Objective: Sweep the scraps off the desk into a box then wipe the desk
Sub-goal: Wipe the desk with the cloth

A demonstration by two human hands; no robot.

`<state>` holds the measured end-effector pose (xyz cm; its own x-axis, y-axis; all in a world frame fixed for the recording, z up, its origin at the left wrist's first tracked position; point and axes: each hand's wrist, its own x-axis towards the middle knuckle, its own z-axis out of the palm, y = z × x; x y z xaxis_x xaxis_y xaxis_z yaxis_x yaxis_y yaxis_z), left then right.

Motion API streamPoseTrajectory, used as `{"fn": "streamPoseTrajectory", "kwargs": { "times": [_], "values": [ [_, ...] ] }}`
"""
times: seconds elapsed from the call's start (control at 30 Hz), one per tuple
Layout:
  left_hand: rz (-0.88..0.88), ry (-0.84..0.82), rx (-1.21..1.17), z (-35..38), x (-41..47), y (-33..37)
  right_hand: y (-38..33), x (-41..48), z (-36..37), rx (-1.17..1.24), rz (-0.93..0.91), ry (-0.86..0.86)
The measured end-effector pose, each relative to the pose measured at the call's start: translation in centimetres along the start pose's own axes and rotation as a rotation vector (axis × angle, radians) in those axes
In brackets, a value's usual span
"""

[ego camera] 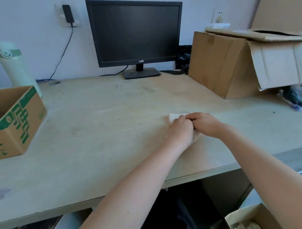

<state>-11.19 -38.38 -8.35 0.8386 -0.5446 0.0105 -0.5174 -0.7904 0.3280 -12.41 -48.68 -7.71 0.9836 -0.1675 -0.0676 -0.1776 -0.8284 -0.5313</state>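
Right of centre on the desk [102, 138], the left hand [180, 130] and right hand [207, 123] touch, fingers curled, both pinching a white cloth [174, 116] lying flat there.

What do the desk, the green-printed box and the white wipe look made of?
Desk: probably laminated board, matte, pale, scuffed, with a thin slab edge. Green-printed box: corrugated cardboard, brown, folded flaps. Wipe: paper towel or thin cloth, white with a jagged edge; mostly hidden.
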Motion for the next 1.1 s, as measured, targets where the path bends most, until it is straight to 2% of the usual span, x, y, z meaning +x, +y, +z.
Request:
{"fn": "streamPoseTrajectory", "kwargs": {
  "times": [0.2, 0.37, 0.5, 0.6, 0.73, 0.93, 1.1],
  "values": [
    [-0.008, 0.137, 0.230, -4.0, -0.8, -7.3, -6.7, 2.2, 3.1, -0.204, -0.228, -0.079],
    [-0.211, 0.120, 0.315, -7.8, -4.0, -15.6, -14.3, 4.5, 8.7, -0.168, -0.446, -0.134],
    [-0.387, 0.102, 0.345, -9.1, -6.3, -20.5, -19.3, 6.0, 12.8, -0.087, -0.525, -0.232],
    [-0.466, 0.083, 0.340, -8.7, -6.9, -22.1, -20.9, 7.4, 14.4, -0.139, -0.537, -0.233],
    [-0.484, 0.085, 0.348, -8.0, -4.7, -23.3, -21.4, 10.5, 15.0, -0.177, -0.517, -0.209],
    [-0.439, 0.056, 0.245, -7.6, 0.2, -23.4, -19.8, 13.9, 13.1, -0.283, -0.482, -0.164],
    [-0.356, 0.048, 0.165, -6.8, 2.6, -20.3, -15.8, 14.5, 10.8, -0.306, -0.418, -0.159]
  ]
}}
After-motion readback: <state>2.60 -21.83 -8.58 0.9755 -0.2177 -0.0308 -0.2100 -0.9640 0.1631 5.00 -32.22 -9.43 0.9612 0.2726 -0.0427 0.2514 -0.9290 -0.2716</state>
